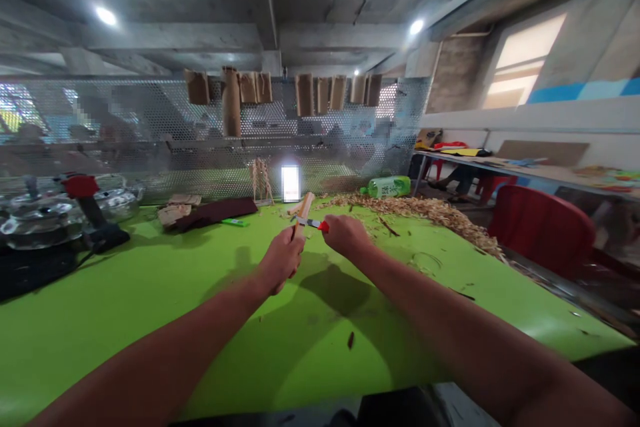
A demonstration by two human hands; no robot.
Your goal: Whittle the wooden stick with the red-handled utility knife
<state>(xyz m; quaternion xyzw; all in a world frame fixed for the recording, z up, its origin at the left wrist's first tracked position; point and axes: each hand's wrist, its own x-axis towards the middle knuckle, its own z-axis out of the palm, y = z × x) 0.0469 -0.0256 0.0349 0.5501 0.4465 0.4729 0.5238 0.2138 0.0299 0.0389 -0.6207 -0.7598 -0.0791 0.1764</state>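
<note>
My left hand (283,261) is closed around the lower end of a short wooden stick (305,205), which tilts up and away over the green table (150,307). Closed on a red-handled knife (314,223), my right hand (345,235) holds its blade across the stick just above my left fingers. Both forearms reach in from the bottom edge. A heap of wood shavings (425,210) lies on the table to the right of my hands.
A perforated metal screen (165,127) stands along the table's far side with brown pieces hung on top. A lit phone (291,183), green bottle (389,186), dark cloth (215,212), red-topped tool (90,210) and glass lids (45,213) are at the back. Red chair (540,230) at right.
</note>
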